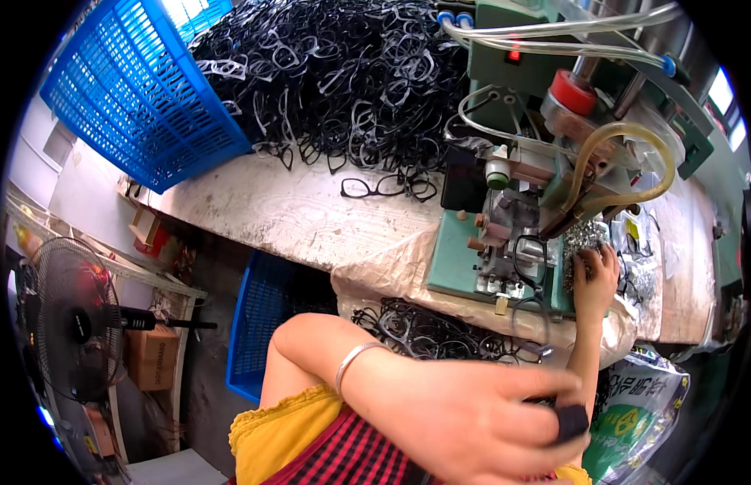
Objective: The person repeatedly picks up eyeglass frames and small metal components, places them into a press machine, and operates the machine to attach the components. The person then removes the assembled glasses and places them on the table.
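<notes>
Workstation with spectacle parts, seen from above; clock positions are taken from the centre of the view. The left hand (488, 424), ringed at the wrist by a silvery bangle (355, 361), lies in the foreground at 5 o'clock, its fingers curled and blurred by motion; a black piece (571, 423) shows at them, but whether it is gripped or worn cannot be told. The right hand (595, 283) lies just past 3 o'clock, bent fingers touching a heap of small silvery metal parts (584, 236); whether they pinch one is hidden. Between the hands and the green machine (452, 263), at 3 o'clock, a dark eyeglass frame (530, 284) stands on end at the metal fixture, its lower rim blurred; what supports it is unclear. A large pile of frames (335, 81) occupies 12 o'clock on the worktable (270, 206), one frame (387, 188) lying at its near edge. A tilted blue basket (149, 97) stands at 10 o'clock, more frames (428, 327) lie below the table edge at 5 o'clock, and a black fan (76, 319) stands between 8 and 9 o'clock.
</notes>
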Tool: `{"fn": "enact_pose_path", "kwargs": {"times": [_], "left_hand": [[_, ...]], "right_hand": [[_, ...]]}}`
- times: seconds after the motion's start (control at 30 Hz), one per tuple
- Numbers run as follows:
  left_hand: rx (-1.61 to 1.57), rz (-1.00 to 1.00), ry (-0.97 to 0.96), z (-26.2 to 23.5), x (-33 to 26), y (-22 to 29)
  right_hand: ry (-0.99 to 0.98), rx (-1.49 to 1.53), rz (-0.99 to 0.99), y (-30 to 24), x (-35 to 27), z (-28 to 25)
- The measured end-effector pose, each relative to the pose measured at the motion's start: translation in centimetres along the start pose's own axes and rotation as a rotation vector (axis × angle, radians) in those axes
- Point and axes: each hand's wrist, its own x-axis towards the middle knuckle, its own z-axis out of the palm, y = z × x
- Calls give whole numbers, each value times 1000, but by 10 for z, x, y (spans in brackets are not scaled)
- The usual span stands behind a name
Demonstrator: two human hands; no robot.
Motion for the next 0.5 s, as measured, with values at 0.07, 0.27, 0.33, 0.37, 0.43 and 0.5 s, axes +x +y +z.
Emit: {"fn": "enact_pose_path", "kwargs": {"times": [0.07,0.27,0.33,0.37,0.43,0.5], "left_hand": [[29,77,96,6,-11,-5],[583,-285,657,-23,-97,-36],[668,-804,948,-38,-126,-67],[799,-894,720,-49,-134,-90],[1005,-1083,331,-54,-169,-132],[1114,-1327,33,-33,-216,-168]], "right_hand": [[-20,15,-3,0,1,-3],[110,196,136,1,-10,0],[117,233,128,-1,-6,-4],[124,252,107,-8,1,-7],[167,318,58,-22,15,-11],[200,424,159,-23,18,-4]]}}
